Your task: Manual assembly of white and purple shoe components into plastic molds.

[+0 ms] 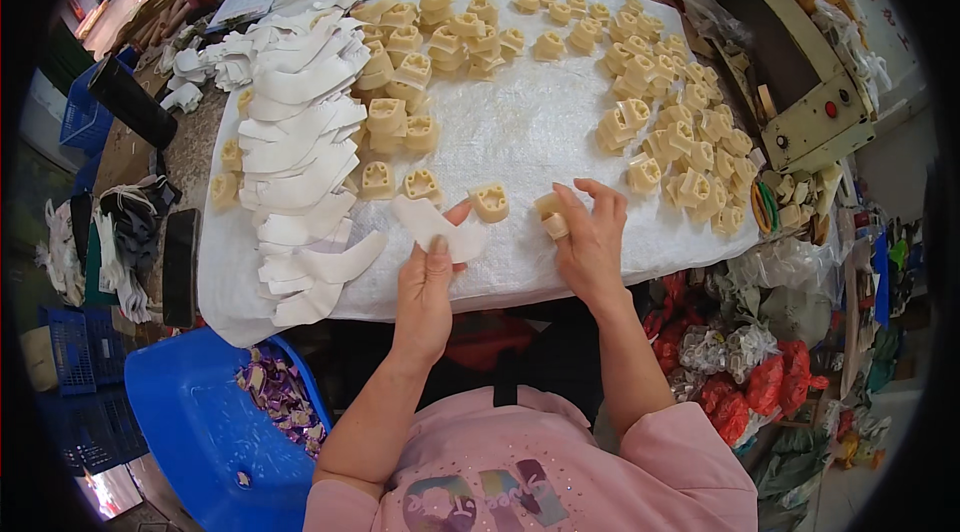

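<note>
My left hand (430, 277) pinches a white curved cut piece (415, 217) of thin sheet material between thumb and fingers. To its right, my right hand (592, 242) grips a beige plastic shoe heel (551, 217) at the front of the table. Between the two hands, a little farther off, another shoe heel (489, 202) stands with its hollowed face up. Left of my left hand lies a long overlapping row of similar white pieces (305, 162). Two more heels, one of them a single heel (378, 180), stand just beyond the held piece.
White woven sheeting (520, 132) covers the table. Heaps of beige heels (690, 157) line its right side and far edge. A machine with a red button (815, 112) stands at the right. A black cylinder (132, 102) and phone-like slab (181, 267) are left; a blue tub (200, 412) sits below.
</note>
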A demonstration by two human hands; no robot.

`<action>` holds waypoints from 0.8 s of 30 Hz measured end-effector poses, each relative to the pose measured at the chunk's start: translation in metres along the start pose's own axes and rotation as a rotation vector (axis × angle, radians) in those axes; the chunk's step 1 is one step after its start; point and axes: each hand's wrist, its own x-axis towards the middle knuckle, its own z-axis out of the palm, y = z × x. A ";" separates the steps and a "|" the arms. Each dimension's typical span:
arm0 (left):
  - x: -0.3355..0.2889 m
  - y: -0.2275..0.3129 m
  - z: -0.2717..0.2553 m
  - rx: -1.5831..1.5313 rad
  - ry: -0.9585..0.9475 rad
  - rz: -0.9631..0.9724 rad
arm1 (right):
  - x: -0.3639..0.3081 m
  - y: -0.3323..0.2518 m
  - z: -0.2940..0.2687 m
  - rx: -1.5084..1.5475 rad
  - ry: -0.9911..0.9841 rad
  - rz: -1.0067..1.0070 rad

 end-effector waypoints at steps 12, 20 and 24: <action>-0.040 0.011 -0.001 -0.576 0.146 -0.040 | -0.012 -0.090 -0.039 1.063 -0.029 -0.144; -0.055 0.026 -0.004 -0.457 0.081 -0.020 | -0.021 -0.095 -0.005 1.013 0.181 -0.358; -0.056 0.027 -0.008 -0.413 0.052 -0.010 | -0.021 -0.095 -0.005 1.007 0.162 -0.387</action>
